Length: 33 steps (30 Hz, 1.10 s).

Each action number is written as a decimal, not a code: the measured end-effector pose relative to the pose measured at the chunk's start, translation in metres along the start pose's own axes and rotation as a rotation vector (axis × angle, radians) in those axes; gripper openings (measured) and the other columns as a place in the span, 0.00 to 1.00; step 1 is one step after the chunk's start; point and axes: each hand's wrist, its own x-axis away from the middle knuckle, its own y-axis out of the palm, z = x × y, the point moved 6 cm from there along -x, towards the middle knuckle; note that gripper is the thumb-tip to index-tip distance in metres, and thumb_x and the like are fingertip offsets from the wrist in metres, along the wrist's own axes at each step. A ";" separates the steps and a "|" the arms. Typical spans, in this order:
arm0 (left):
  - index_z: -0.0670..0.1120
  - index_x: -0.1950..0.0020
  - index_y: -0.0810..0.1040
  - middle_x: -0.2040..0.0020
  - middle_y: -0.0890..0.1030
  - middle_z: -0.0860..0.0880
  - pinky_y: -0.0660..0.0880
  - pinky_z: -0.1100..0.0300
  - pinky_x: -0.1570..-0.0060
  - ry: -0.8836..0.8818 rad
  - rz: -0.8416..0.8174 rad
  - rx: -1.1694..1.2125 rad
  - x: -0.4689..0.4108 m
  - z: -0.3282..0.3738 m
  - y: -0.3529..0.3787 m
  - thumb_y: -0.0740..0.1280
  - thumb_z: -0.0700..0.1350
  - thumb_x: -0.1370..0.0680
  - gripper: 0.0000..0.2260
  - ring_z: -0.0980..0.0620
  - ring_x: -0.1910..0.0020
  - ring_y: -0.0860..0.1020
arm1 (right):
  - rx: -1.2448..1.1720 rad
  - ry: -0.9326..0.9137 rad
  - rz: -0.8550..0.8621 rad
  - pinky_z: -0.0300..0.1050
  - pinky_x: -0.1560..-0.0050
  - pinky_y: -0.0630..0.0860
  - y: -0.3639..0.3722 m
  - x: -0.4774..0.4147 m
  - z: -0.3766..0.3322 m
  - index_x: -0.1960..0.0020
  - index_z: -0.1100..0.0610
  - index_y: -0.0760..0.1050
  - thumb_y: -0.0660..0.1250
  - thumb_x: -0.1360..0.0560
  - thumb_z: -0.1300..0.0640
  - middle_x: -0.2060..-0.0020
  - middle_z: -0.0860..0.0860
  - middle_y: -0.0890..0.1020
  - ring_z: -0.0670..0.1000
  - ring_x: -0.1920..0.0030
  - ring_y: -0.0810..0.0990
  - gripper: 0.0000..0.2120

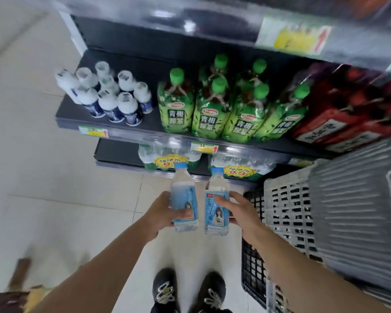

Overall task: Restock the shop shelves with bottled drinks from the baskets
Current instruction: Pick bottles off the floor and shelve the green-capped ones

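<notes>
Plainly the restocking is mid-way, judging by the head view. The person faces the shelf (145, 129) with a blue-capped bottle in each hand, both upright, side by side and just apart, near the centre of the view towards six o'clock. The left hand (160, 214) has its fingers curled round the label of the left bottle (182, 195); the right hand (239, 213) wraps the right bottle (217, 199) the same way, thumb across the label.

At twelve o'clock the shelf already carries green tea bottles (212, 105), with white-capped bottles (108, 93) at ten o'clock and red packs (348, 109) at two. Below, wrapped water packs (169, 159) sit on the lower shelf. No bottles like the two in hand show on either shelf, so these have yet to be placed.

At three to four o'clock a pale basket (287, 204) sits over a black basket (253, 267); what remains inside them I cannot tell.
</notes>
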 end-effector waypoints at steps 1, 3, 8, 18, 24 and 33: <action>0.43 0.39 0.71 0.43 0.77 0.45 0.79 0.52 0.54 0.016 0.008 -0.010 0.015 0.013 -0.003 0.79 0.39 0.33 0.26 0.48 0.47 0.80 | -0.003 -0.015 -0.002 0.46 0.56 0.80 0.001 0.016 -0.015 0.46 0.54 0.78 0.76 0.32 0.52 0.57 0.54 0.86 0.50 0.59 0.85 0.17; 0.44 0.40 0.72 0.43 0.77 0.46 0.78 0.58 0.60 0.056 0.014 -0.030 0.045 0.041 -0.008 0.78 0.38 0.33 0.25 0.48 0.48 0.80 | -0.008 -0.043 -0.003 0.43 0.59 0.77 0.002 0.046 -0.044 0.47 0.52 0.79 0.77 0.32 0.52 0.57 0.53 0.86 0.49 0.59 0.85 0.15; 0.48 0.42 0.74 0.46 0.78 0.46 0.80 0.50 0.51 0.181 0.057 -0.061 0.115 0.112 -0.019 0.80 0.48 0.48 0.35 0.46 0.46 0.80 | -0.004 -0.138 -0.001 0.44 0.55 0.76 0.001 0.113 -0.115 0.48 0.51 0.80 0.77 0.32 0.51 0.54 0.51 0.86 0.49 0.55 0.85 0.15; 0.47 0.38 0.72 0.44 0.79 0.48 0.78 0.51 0.49 0.400 0.094 -0.051 0.250 0.212 -0.006 0.81 0.41 0.37 0.31 0.48 0.47 0.80 | -0.032 -0.395 -0.049 0.41 0.63 0.78 -0.016 0.238 -0.225 0.45 0.52 0.79 0.77 0.32 0.54 0.52 0.51 0.85 0.49 0.55 0.85 0.17; 0.49 0.40 0.74 0.45 0.81 0.48 0.78 0.52 0.46 0.576 0.148 -0.042 0.331 0.268 0.007 0.79 0.38 0.35 0.27 0.51 0.48 0.81 | -0.034 -0.577 -0.095 0.48 0.51 0.80 -0.037 0.312 -0.281 0.43 0.49 0.79 0.79 0.37 0.50 0.53 0.49 0.86 0.49 0.52 0.85 0.24; 0.49 0.42 0.75 0.45 0.81 0.48 0.77 0.52 0.48 0.794 0.200 -0.028 0.426 0.353 0.031 0.79 0.40 0.34 0.24 0.47 0.45 0.80 | -0.064 -0.820 -0.085 0.37 0.61 0.73 -0.074 0.415 -0.363 0.46 0.50 0.76 0.76 0.32 0.53 0.55 0.45 0.83 0.41 0.57 0.81 0.16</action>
